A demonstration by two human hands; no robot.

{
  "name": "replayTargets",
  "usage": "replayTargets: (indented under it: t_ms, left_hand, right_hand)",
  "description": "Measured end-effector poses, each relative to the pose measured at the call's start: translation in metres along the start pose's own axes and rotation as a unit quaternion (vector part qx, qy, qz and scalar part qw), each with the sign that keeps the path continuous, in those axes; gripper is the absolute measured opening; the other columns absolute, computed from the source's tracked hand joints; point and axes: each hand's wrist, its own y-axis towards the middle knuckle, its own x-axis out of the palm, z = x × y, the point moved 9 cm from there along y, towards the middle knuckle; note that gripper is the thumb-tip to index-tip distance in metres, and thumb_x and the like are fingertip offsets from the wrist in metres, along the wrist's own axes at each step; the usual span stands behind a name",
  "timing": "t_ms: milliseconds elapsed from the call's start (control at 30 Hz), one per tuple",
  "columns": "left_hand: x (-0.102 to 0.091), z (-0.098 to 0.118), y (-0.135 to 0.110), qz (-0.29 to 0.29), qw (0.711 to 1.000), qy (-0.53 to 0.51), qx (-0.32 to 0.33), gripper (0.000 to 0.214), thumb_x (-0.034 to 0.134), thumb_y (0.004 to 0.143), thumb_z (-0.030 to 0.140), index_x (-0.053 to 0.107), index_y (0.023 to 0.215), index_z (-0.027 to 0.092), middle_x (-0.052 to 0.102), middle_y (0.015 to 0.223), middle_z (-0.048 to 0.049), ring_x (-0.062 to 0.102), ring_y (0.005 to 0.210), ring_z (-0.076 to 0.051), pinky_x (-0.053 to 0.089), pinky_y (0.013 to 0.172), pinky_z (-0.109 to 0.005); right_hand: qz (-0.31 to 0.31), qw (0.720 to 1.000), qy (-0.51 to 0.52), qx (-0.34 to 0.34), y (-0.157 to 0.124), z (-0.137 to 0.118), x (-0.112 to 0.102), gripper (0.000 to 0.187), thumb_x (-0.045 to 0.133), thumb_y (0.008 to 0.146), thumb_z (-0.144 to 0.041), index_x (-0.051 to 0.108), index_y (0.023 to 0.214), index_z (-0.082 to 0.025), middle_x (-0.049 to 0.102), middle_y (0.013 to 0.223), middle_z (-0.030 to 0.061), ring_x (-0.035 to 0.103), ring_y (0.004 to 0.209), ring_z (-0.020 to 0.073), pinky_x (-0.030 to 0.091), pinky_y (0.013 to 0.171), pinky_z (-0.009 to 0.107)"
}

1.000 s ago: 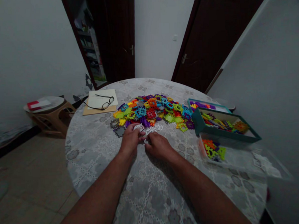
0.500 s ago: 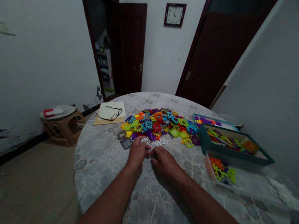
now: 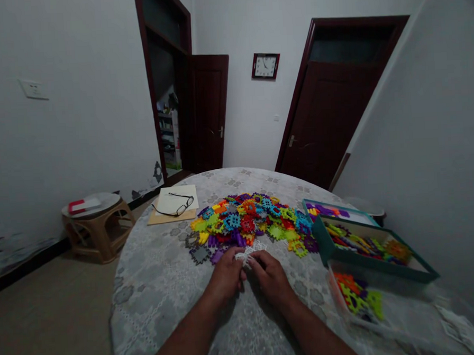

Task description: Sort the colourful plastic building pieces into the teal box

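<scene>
Close together at the near side of the pile, my left hand [image 3: 226, 274] and my right hand [image 3: 271, 277] both have their fingers closed on a small white openwork plastic piece [image 3: 244, 257]. Its exact outline is partly covered by the fingertips. Just beyond it are other white openwork pieces [image 3: 259, 246], hard to tell apart from the held one. A heap of colourful gear-shaped plastic pieces [image 3: 248, 223] spreads over the table in front of my hands. Dark grey gear pieces [image 3: 200, 254] lie left of my left hand.
The round table wears a grey patterned tablecloth [image 3: 164, 298]. Eyeglasses [image 3: 181, 208] rest on paper [image 3: 165, 203] at the far left. To the right stand a green box [image 3: 385, 273] of coloured pieces and a clear plastic container [image 3: 339, 299]. A stool [image 3: 100, 232] is beyond the table's left side.
My view has tilted upward, so the scene sits lower. My fingertips have shifted around the white piece, with my right hand's fingers now at its right edge.
</scene>
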Motion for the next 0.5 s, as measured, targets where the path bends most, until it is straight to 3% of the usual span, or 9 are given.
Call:
replayTargets:
  t_ms: [100,233,500]
  left_hand:
    - [0.005,-0.003,-0.002,-0.012,1.0,-0.026,-0.008,0.057,0.061,0.085,0.037,0.064,0.137,0.014,0.065,0.063,0.0014,0.054,0.044,-0.014,0.04,0.043,-0.022]
    - [0.011,-0.009,-0.003,-0.031,0.997,-0.062,-0.042,0.066,0.059,0.08,0.029,0.06,0.144,0.014,0.067,0.066,0.0,0.057,0.046,-0.017,0.041,0.042,-0.024]
    - [0.014,-0.016,-0.001,-0.023,0.997,-0.049,-0.045,0.059,0.061,0.085,0.031,0.064,0.141,0.015,0.067,0.066,0.0005,0.055,0.047,-0.015,0.039,0.046,-0.023]
  right_hand:
    - [0.017,1.0,-0.01,-0.001,-0.002,-0.002,-0.002,0.027,0.064,0.099,-0.043,0.079,0.108,-0.022,0.079,0.106,0.0087,0.073,0.1,0.0276,0.054,0.094,0.039]
    - [0.033,0.998,-0.035,0.028,-0.004,0.003,-0.003,0.024,0.064,0.097,-0.044,0.073,0.105,-0.023,0.075,0.092,0.0039,0.07,0.086,0.0253,0.052,0.081,0.036]
    - [0.017,0.994,-0.103,0.013,-0.005,-0.004,0.002,0.017,0.059,0.098,-0.04,0.066,0.097,-0.024,0.069,0.083,-0.0003,0.066,0.077,0.0213,0.047,0.073,0.032]
